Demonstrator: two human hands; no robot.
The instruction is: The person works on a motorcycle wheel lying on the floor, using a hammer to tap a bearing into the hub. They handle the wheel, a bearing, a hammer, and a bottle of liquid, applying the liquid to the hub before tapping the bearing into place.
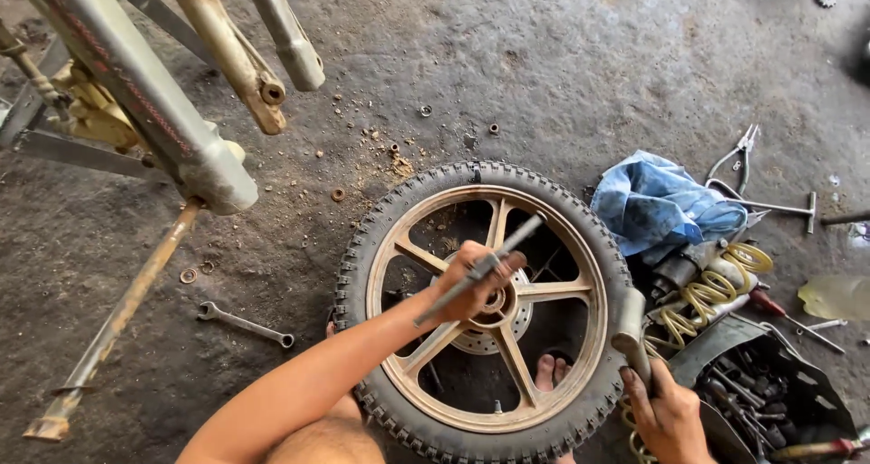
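A motorcycle wheel [390, 237] with a knobby black tyre and dusty gold spokes lies flat on the ground in front of me. My left hand [476, 283] is over the hub, gripping a grey metal rod [526, 236] that slants up to the right. My right hand [671, 414] is at the tyre's lower right edge, closed round the handle of a hammer [630, 323] whose head points up. My bare toes [550, 370] show through the spokes.
Rusty fork legs [199, 156] and frame tubes hang at the upper left. A spanner [245, 323] lies on the floor left of the wheel. To the right lie a blue cloth [657, 206], a yellow coiled hose [716, 287], pliers [739, 156] and a tray of tools [770, 391].
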